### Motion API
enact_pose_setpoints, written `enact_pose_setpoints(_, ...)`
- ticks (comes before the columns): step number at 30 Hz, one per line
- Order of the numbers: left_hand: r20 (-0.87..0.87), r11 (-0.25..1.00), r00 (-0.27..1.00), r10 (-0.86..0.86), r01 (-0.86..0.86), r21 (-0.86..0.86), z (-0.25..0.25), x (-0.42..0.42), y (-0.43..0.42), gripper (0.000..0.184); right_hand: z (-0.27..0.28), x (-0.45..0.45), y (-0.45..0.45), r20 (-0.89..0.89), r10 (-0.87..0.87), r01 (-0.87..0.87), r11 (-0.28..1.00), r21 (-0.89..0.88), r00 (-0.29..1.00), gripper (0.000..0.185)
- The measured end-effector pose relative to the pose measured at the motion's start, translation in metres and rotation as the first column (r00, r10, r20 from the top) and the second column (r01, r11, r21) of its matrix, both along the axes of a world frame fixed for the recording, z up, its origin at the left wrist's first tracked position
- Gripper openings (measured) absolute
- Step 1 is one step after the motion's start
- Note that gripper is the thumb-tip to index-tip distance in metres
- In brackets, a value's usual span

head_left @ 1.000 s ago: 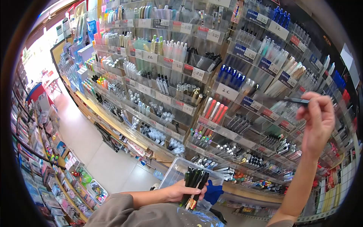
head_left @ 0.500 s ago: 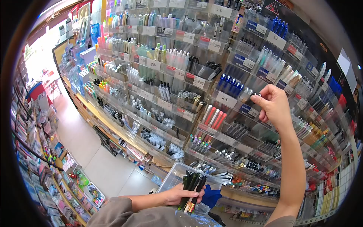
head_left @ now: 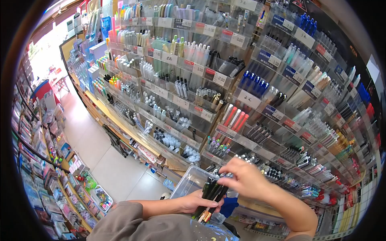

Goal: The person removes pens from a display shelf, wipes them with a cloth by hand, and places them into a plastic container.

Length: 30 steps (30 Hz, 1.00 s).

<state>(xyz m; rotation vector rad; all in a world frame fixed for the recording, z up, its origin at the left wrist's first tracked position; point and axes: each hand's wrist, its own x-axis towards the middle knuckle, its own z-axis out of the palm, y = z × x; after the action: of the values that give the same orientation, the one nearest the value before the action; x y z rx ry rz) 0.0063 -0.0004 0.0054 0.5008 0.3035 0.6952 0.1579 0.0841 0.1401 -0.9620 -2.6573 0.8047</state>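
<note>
My left hand (head_left: 200, 202) is wrapped around a bundle of dark pens (head_left: 210, 193), held upright low in front of my body. Over the tops of those pens, my right hand (head_left: 247, 178) curls its thumb and fingers around a pen end; motion blurs it slightly. Behind the bundle is a clear plastic bin (head_left: 189, 176), with a dark blue item (head_left: 229, 207) beside the pens. Up on the rack, black pens (head_left: 277, 97) stand next to blue pens (head_left: 253, 82) in a clear slot.
A tiered clear pen rack (head_left: 177, 98) with price tags (head_left: 249, 98) fills the front. Red and white pens (head_left: 236, 116) stand in a lower slot. A tiled aisle floor (head_left: 116, 172) runs left, past shelves of small goods (head_left: 52, 193) and a white basket (head_left: 100, 199).
My right hand has come down from the rack slot beside the blue pens to the top of the bundle. The left hand still holds the pens. My view has shifted slightly.
</note>
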Motion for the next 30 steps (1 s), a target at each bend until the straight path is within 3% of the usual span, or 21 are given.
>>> enact_pose_setpoints(4, -0.030, 1.000, 1.000, 0.001, 0.000, 0.022, -0.003, 0.002, -0.001, 0.045, -0.018, -0.002, -0.004, 0.062, 0.070, -0.061, 0.989, -0.137, 0.996, 0.023)
enact_pose_setpoints(7, -0.024, 0.999, 1.000, 0.010, -0.008, 0.046, 0.001, 0.001, -0.002, 0.048, -0.004, -0.001, -0.001, -0.073, 0.044, -0.058, 0.979, -0.193, 0.996, 0.023)
enact_pose_setpoints(8, -0.020, 0.999, 1.000, 0.014, -0.013, 0.053, 0.004, 0.001, -0.002, 0.049, 0.008, -0.002, -0.001, -0.123, -0.019, -0.010, 0.974, -0.226, 0.992, 0.022)
enact_pose_setpoints(9, -0.016, 0.998, 1.000, 0.019, -0.018, 0.060, 0.006, 0.000, -0.002, 0.049, 0.010, 0.001, 0.004, -0.200, -0.022, -0.006, 0.990, -0.140, 0.980, 0.019)
enact_pose_setpoints(11, -0.012, 0.998, 1.000, 0.009, -0.008, 0.066, 0.002, 0.000, -0.001, 0.048, 0.030, 0.010, 0.010, -0.277, -0.305, 0.165, 0.886, -0.434, 0.911, 0.013)
enact_pose_setpoints(13, -0.014, 0.998, 1.000, 0.007, -0.006, 0.055, 0.000, -0.001, -0.001, 0.047, 0.059, 0.015, 0.016, -0.495, -0.412, 0.210, 0.886, -0.412, 0.765, 0.010)
enact_pose_setpoints(17, -0.010, 1.000, 1.000, -0.006, 0.006, 0.011, -0.002, -0.001, -0.001, 0.043, 0.108, 0.038, 0.031, -0.809, -0.314, 0.427, 0.900, -0.087, 0.497, 0.008)
enact_pose_setpoints(19, 0.000, 1.000, 1.000, -0.019, 0.019, -0.001, -0.006, -0.001, 0.000, 0.042, 0.126, 0.055, 0.040, -0.891, -0.138, 0.579, 0.800, 0.157, 0.433, 0.009)
enact_pose_setpoints(21, 0.010, 1.000, 1.000, -0.029, 0.029, -0.006, -0.009, -0.001, 0.000, 0.041, 0.143, 0.062, 0.045, -0.943, -0.031, 0.704, 0.673, 0.226, 0.332, 0.015)
enact_pose_setpoints(25, -0.026, 0.999, 1.000, -0.007, 0.006, -0.041, -0.002, 0.000, 0.000, 0.045, 0.152, 0.063, 0.059, -0.878, 0.055, 0.743, 0.510, 0.435, 0.476, 0.016)
enact_pose_setpoints(30, -0.010, 0.999, 1.000, -0.003, 0.003, -0.050, -0.001, -0.001, -0.001, 0.044, 0.135, 0.044, 0.070, -0.694, -0.146, 0.634, 0.569, 0.524, 0.705, 0.010)
